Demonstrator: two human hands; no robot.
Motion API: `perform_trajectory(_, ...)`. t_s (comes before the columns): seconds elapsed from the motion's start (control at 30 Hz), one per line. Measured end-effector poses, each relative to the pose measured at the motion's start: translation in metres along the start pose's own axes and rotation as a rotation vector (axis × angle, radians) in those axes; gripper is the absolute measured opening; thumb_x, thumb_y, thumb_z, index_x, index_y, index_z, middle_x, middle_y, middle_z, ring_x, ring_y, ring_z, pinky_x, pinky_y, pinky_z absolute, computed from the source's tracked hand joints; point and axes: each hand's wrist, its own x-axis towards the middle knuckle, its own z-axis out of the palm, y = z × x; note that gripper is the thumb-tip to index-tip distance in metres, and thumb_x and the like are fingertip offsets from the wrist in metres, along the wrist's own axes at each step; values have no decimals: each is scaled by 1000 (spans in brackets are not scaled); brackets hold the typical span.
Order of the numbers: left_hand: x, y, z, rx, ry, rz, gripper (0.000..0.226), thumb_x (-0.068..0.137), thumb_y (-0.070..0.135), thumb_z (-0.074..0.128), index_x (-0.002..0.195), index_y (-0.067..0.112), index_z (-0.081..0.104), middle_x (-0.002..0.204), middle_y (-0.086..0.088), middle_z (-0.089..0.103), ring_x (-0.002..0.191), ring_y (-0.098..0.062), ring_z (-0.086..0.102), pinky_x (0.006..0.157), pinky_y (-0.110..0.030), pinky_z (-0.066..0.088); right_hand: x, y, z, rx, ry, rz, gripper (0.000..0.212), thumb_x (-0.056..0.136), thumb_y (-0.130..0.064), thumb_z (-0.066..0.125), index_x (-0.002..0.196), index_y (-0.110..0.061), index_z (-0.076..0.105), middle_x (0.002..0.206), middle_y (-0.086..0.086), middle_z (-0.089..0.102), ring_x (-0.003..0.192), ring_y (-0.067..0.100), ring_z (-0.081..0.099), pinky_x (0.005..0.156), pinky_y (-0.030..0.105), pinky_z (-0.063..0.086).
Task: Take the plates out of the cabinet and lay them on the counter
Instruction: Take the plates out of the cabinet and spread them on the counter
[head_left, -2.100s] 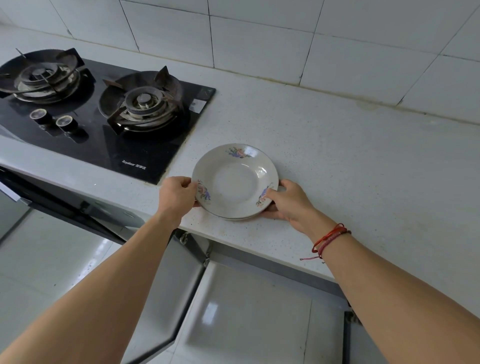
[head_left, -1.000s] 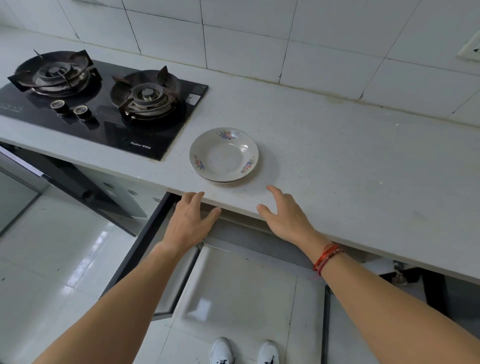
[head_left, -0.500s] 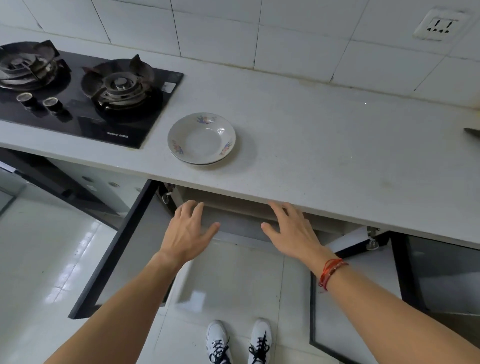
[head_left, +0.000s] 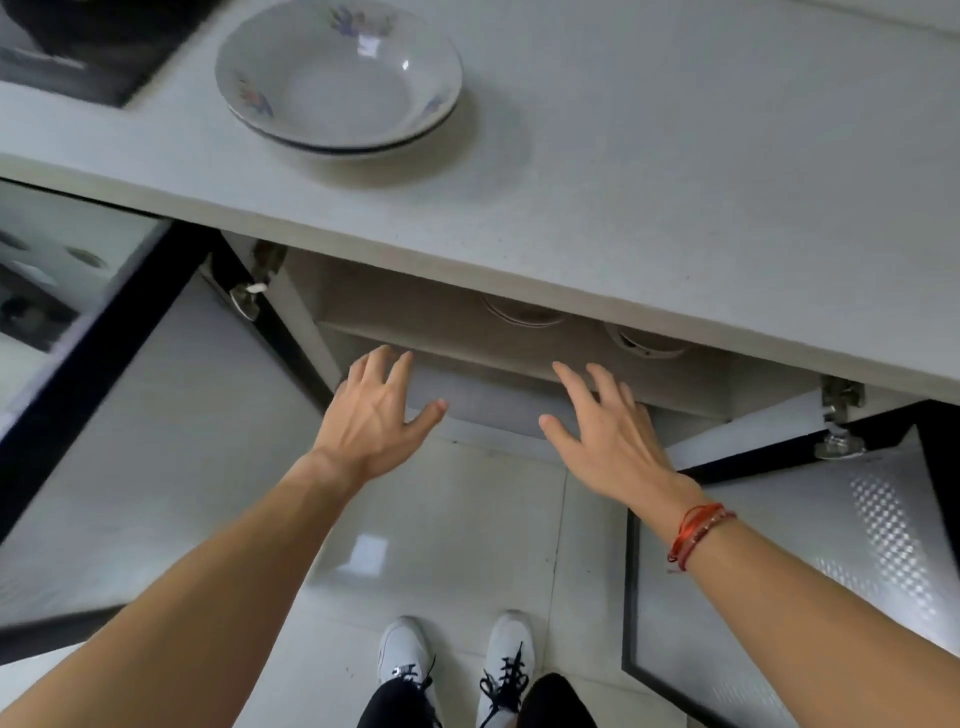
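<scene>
Here the plates (head_left: 338, 78) sit stacked rim-up on the counter (head_left: 649, 197), left hand (head_left: 375, 415) and right hand (head_left: 608, 434) spread empty.

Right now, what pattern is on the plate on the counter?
White plate with small floral sprigs, dark rim line; head view.

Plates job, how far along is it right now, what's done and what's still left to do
Done: floral plates, seemingly two stacked, sit on the counter, and both cabinet doors are open. In hand: nothing; the left hand and right hand reach open toward the cabinet shelf. Left: at least two more plates, one and another, partly hidden under the counter edge.
</scene>
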Motion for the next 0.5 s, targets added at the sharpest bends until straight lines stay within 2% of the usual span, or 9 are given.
perform_trajectory(0.13, 41, -12, 41, -8, 20, 4, 73, 91, 60, 45, 144, 11, 36, 150, -13, 34, 134, -36, 33, 104, -49, 40, 38, 22, 38, -22, 51, 11, 65, 97, -51, 44, 154, -31, 22, 157, 17, 25, 139, 35, 30, 108, 49, 34)
perform_trajectory(0.3, 93, -22, 82, 2, 80, 44, 71, 91, 60, 44, 143, 13, 36, 149, -12, 34, 131, -35, 36, 107, -44, 35, 84, 47, 74, -54, 131, 42, 65, 96, -50, 46, 154, -31, 23, 157, 16, 26, 138, 37, 32, 106, 47, 35)
perform_trajectory(0.5, 139, -23, 117, -17, 107, 91, 71, 90, 60, 44, 144, 14, 33, 150, -12, 32, 135, -32, 32, 105, -44, 38, 129, 72, 100, -20, 177, 48, 66, 96, -51, 46, 154, -31, 21, 158, 14, 25, 140, 38, 31, 108, 53, 34)
